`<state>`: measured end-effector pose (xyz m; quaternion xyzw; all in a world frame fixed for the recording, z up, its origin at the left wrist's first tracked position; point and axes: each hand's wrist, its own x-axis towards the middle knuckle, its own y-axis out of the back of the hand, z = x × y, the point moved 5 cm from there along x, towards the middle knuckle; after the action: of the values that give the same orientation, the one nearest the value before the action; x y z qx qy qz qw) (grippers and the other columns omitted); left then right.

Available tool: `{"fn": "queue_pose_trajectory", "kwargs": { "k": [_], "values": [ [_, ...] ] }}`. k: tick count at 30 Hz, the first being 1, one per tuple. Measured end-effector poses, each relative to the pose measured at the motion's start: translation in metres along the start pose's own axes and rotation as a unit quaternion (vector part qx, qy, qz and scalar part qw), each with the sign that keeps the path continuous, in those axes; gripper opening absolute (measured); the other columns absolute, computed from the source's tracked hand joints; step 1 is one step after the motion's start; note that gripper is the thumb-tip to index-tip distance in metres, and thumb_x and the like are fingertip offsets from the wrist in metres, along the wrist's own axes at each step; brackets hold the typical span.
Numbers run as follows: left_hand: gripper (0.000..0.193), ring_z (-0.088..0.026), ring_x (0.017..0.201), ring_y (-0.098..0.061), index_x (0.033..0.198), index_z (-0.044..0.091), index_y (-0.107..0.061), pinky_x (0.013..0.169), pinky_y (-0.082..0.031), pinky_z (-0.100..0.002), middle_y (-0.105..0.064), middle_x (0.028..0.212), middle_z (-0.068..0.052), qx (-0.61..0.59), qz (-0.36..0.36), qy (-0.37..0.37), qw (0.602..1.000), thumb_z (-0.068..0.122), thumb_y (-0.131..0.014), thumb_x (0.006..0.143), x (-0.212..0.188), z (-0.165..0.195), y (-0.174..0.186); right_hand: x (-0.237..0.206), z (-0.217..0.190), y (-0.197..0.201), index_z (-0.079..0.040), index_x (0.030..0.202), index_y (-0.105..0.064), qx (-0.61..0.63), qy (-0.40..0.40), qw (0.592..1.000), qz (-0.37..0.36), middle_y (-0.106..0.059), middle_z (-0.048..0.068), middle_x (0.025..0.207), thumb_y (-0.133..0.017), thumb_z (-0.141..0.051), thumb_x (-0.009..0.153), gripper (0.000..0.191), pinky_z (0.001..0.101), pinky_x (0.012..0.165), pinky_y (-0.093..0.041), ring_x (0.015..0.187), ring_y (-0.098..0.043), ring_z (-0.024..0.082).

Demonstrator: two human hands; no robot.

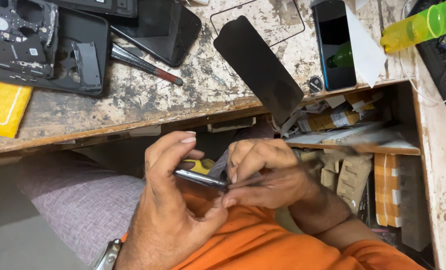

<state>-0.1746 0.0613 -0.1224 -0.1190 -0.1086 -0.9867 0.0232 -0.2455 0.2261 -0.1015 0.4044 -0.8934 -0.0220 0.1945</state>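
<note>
My left hand (pixel 170 200) grips a thin dark phone (pixel 199 178) edge-on above my lap, thumb and fingers wrapped around it. My right hand (pixel 263 172) holds a slim dark tool (pixel 283 175), blurred, with its tip against the phone's edge. Both hands sit below the front edge of the worn workbench (pixel 148 95). An orange shirt and a light checked trouser leg lie under the hands.
On the bench lie a dark screen panel (pixel 258 67) overhanging the edge, a phone (pixel 334 42), another dark phone (pixel 165 27), a red-tipped tool (pixel 145 65), opened phone bodies (pixel 43 45), a yellow pad (pixel 3 107) and a yellow-green bottle (pixel 423 25). A cluttered open drawer (pixel 358 135) is at right.
</note>
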Motion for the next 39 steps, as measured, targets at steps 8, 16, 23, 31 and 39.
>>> {"fn": "queue_pose_trajectory", "kwargs": {
  "k": [8, 16, 23, 31, 39],
  "values": [
    [0.099, -0.029, 0.124, -0.06, 0.145, 0.008, -0.024, 0.106, -0.055, -0.042, -0.037, 0.147, -0.024, -0.009, -0.01, -0.009, 1.0, 0.011, -0.09, 0.071, -0.001, 0.003, -0.002, 0.002, -0.014, -0.001, -0.003, 0.097, -0.058, -0.022, -0.02, 0.999, -0.015, -0.066, 0.01, 0.086, -0.088, -0.001, 0.086, 0.032, 0.0289, 0.065, -0.054, 0.075, -0.066, 0.018],
    [0.098, -0.029, 0.127, -0.061, 0.146, 0.01, -0.023, 0.109, -0.055, -0.041, -0.038, 0.148, -0.024, -0.02, 0.008, -0.032, 0.999, 0.006, -0.088, 0.073, 0.0, 0.0, -0.002, 0.001, -0.012, 0.003, -0.005, 0.097, -0.057, -0.04, -0.004, 0.999, -0.028, -0.066, 0.008, 0.088, -0.089, -0.004, 0.085, 0.034, 0.0276, 0.06, -0.053, 0.075, -0.066, 0.016],
    [0.099, -0.029, 0.129, -0.061, 0.146, 0.012, -0.019, 0.113, -0.057, -0.042, -0.036, 0.148, -0.021, -0.054, 0.038, -0.022, 0.998, 0.001, -0.086, 0.073, 0.003, 0.001, -0.008, -0.001, -0.01, 0.011, -0.004, 0.093, -0.059, -0.032, -0.026, 0.998, -0.042, -0.066, 0.01, 0.086, -0.085, 0.0, 0.085, 0.028, 0.0292, 0.06, -0.047, 0.071, -0.063, 0.015],
    [0.104, -0.03, 0.133, -0.061, 0.153, 0.016, -0.015, 0.119, -0.055, -0.046, -0.036, 0.154, -0.019, -0.143, 0.046, 0.022, 0.988, -0.002, -0.085, 0.077, 0.005, -0.006, -0.024, -0.005, -0.006, 0.018, -0.003, 0.098, -0.062, 0.03, -0.067, 0.997, -0.022, -0.066, 0.009, 0.091, -0.076, 0.0, 0.096, 0.015, 0.0283, 0.068, -0.052, 0.077, -0.065, 0.017],
    [0.102, -0.031, 0.135, -0.059, 0.153, 0.017, -0.014, 0.119, -0.054, -0.047, -0.034, 0.153, -0.018, -0.199, 0.049, 0.038, 0.978, -0.005, -0.083, 0.081, 0.005, -0.008, -0.035, -0.006, -0.011, 0.024, -0.002, 0.106, -0.066, 0.039, -0.063, 0.997, -0.003, -0.065, 0.006, 0.094, -0.072, -0.002, 0.102, 0.007, 0.0278, 0.074, -0.054, 0.083, -0.066, 0.016]
  ]
}}
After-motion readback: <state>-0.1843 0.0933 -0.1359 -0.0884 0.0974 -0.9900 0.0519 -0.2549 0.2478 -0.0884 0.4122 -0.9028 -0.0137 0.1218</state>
